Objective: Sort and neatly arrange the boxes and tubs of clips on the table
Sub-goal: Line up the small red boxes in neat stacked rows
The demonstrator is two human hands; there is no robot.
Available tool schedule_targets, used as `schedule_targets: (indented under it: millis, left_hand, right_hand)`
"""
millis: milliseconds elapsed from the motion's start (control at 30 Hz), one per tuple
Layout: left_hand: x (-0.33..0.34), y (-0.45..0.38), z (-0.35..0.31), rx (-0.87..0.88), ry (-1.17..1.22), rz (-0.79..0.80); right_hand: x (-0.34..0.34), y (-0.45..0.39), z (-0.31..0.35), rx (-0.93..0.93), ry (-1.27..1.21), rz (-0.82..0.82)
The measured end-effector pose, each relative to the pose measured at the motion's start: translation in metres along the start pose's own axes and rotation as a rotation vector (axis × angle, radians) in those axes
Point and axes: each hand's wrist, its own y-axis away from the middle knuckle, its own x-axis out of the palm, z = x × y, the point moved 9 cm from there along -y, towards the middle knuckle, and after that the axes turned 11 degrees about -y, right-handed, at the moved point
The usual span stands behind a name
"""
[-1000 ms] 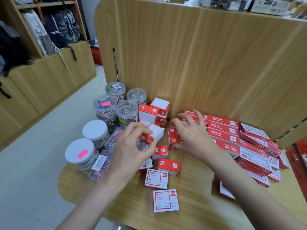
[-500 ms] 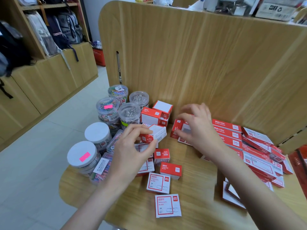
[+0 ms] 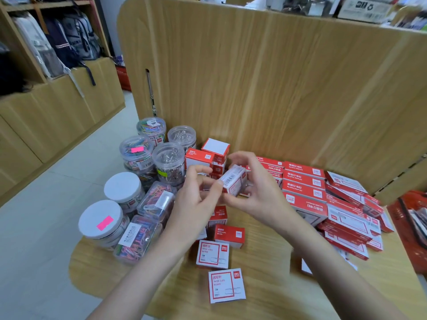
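hands: left (image 3: 196, 199) + right (image 3: 258, 195) grip small box (image 3: 233, 181) | above table (image 3: 265, 294) | tubs (image 3: 169, 159) at left

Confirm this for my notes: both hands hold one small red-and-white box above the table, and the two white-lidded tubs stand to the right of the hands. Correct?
Not quite. In the head view the two white-lidded tubs stand to the left of the hands, not the right. The rest holds: the left hand and right hand together hold the small red-and-white box above the table.
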Motion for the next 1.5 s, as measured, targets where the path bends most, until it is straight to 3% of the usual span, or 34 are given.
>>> schedule_targets:
  millis: [167, 300, 533, 667, 967, 1133, 1333, 1500]
  left_hand:
    - [-0.028, 0.011, -0.030, 0.339, -0.421, -0.135]
    - [-0.040, 0.005, -0.037, 0.431, -0.648, -0.201]
    - [-0.021, -0.005, -0.027, 0.494, -0.916, -0.113]
    - [-0.018, -0.004, -0.023, 0.510, -0.960, -0.115]
    - [-0.015, -0.009, -0.021, 0.501, -0.984, -0.091]
    - [-0.017, -0.011, -0.020, 0.503, -0.951, -0.101]
    - [-0.016, -0.011, -0.018, 0.507, -0.956, -0.097]
    - [-0.017, -0.012, -0.019, 0.516, -0.948, -0.096]
  right_hand:
    - [-0.037, -0.006, -0.007, 0.010, 0.270, -0.063]
    - [-0.051, -0.018, -0.008, 0.054, 0.430, -0.010]
    - [-0.013, -0.041, -0.021, 0.085, 0.506, 0.148]
    - [0.003, -0.050, -0.033, 0.106, 0.606, 0.251]
    - [-0.005, -0.057, -0.038, 0.218, 0.382, 0.291]
    - [0.010, -0.060, -0.047, 0.173, 0.623, 0.364]
    - [0.023, -0.051, -0.043, -0.028, 1.035, 0.229]
    - [0.021, -0.051, -0.046, -0.002, 1.068, 0.166]
